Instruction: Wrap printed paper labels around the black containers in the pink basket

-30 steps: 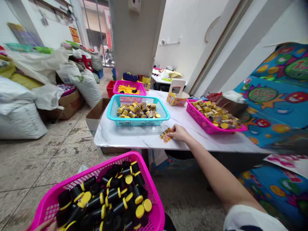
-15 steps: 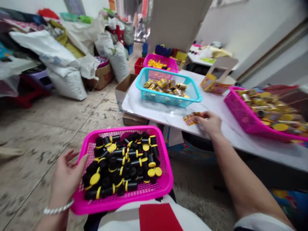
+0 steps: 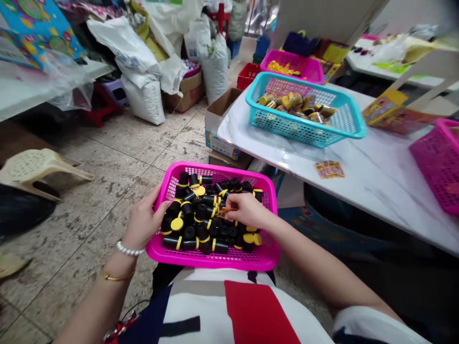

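Note:
A pink plastic basket (image 3: 213, 262) rests on my lap, filled with small black cylinders (image 3: 219, 246) that have yellow caps. My left hand (image 3: 143, 220) grips its left rim, thumb on top and fingers outside. Over the middle of the basket, my right hand (image 3: 247, 210) pinches a small orange printed label (image 3: 225, 211) between thumb and fingertips. More such printed labels (image 3: 329, 169) lie on the front edge of the white table (image 3: 279, 152); whether they are loose or on a sheet I cannot tell.
On the table stands a turquoise basket (image 3: 304, 134) of gold-wrapped cylinders, with a pink basket (image 3: 435, 167) at the right. A cardboard box (image 3: 218, 112) sits by the table's left corner. White sacks (image 3: 143, 91) and a cream stool (image 3: 32, 167) are on the floor at left.
My right hand has moved from the labels on the table to above the basket, carrying an orange label. My left hand has closed on the basket's rim. The view has shifted left.

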{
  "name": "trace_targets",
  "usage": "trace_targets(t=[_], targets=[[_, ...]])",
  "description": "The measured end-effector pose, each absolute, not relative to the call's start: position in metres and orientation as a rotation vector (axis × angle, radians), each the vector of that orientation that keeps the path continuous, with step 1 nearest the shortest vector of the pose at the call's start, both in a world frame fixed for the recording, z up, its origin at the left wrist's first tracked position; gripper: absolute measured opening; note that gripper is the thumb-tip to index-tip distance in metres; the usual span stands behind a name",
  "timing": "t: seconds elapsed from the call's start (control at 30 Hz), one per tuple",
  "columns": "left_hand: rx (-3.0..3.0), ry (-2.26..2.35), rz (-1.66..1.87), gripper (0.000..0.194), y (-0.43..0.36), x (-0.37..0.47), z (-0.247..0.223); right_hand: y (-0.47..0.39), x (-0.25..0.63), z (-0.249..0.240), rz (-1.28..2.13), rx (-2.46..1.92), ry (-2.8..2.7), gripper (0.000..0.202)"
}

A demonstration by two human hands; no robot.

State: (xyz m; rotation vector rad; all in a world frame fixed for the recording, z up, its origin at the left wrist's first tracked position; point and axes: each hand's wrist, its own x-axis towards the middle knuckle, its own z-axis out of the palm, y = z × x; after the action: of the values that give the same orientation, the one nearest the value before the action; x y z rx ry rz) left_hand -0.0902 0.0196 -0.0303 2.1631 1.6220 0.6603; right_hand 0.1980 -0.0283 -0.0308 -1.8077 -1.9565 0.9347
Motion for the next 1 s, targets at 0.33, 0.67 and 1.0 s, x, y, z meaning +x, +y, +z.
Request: trace_targets(t=[0.33, 0.67, 1.0], targets=[[2.046, 1.699, 0.665, 0.055, 0.021, -0.103, -0.045, -0.033, 0.209, -0.030, 1.146, -1.823, -1.789, 0.014], [2.064, 1.647, 0.715, 0.052, 0.022, -0.091, -0.040, -0.052, 0.202, -0.042, 0.730, -1.936, -1.907, 0.015], [2.384, 1.623, 0.992, 0.051, 0.003, -0.082, -0.024, -0.066, 0.215, -0.058, 0.714, -1.959, -1.650, 0.009]])
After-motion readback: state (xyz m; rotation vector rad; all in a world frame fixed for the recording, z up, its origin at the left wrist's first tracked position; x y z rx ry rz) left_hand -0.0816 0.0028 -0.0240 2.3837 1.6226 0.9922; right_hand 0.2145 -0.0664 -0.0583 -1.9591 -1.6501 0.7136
